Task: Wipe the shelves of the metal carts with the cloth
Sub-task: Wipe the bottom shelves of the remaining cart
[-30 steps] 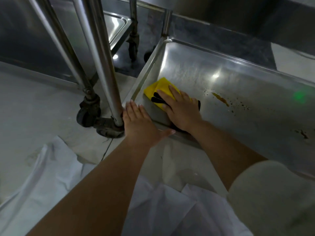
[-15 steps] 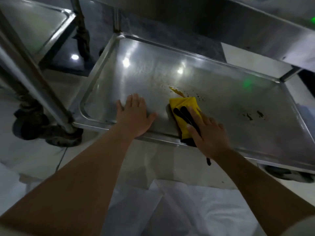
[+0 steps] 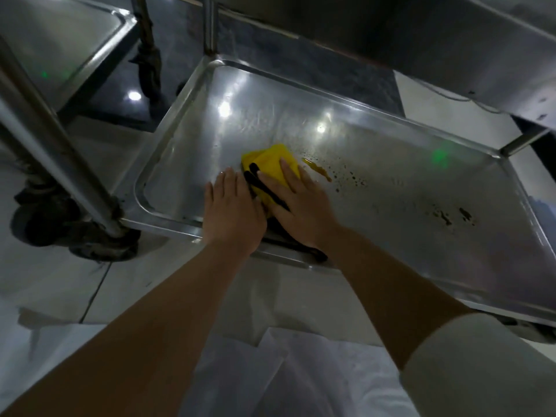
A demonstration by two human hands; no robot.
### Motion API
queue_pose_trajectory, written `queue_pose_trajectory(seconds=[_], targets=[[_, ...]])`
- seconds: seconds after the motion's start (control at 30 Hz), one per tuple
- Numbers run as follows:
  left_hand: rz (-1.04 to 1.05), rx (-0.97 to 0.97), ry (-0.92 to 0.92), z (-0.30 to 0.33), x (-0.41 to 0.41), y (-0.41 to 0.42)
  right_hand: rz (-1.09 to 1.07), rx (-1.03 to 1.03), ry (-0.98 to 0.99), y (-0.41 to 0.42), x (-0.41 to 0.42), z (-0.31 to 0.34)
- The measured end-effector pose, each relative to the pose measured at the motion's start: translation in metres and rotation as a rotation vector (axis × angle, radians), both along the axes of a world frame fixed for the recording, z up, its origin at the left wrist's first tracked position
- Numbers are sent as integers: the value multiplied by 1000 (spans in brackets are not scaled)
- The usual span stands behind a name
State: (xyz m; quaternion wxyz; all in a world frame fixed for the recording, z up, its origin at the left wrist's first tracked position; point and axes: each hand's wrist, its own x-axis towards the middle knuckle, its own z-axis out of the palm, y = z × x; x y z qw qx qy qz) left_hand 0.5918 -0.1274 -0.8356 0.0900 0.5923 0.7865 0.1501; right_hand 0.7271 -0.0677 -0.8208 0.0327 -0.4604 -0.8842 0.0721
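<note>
A yellow cloth with black stripes (image 3: pixel 270 162) lies on the bottom metal shelf (image 3: pixel 391 164) of a cart. My right hand (image 3: pixel 301 203) presses flat on the cloth with straight fingers. My left hand (image 3: pixel 233 210) rests flat on the shelf right beside it, fingertips touching the cloth's left edge. An orange-brown smear (image 3: pixel 317 171) and dark specks sit just right of the cloth, with more dark spots (image 3: pixel 454 215) farther right.
The cart's upper shelf (image 3: pixel 421 34) overhangs at the top. A slanted steel post (image 3: pixel 57 142) and caster wheels (image 3: pixel 39 218) stand at the left, with a second cart's shelf (image 3: pixel 60 46) behind. White fabric (image 3: pixel 285 371) lies over my lap below the shelf edge.
My right hand has slid the cloth left and farther onto the shelf, away from the front rim. My left hand has moved right until the two hands lie side by side.
</note>
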Motion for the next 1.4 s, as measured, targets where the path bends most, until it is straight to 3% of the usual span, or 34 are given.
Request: queue_pose_trajectory(seconds=[0.23,0.7,0.83,1.0,1.4], targets=[[-4,3,46,-2,-8,0,-36,15,-32,51,-36,-7],[-86,-40,102,-6,13,6,-489,-70,13,60,54,-1],[-111,-90,180,1,32,13,-517,-7,-22,27,74,-3],[-255,-5,147,0,44,9,-465,40,-104,-8,88,-8],[-309,-50,105,-1,46,12,-380,37,-218,44,82,-3]])
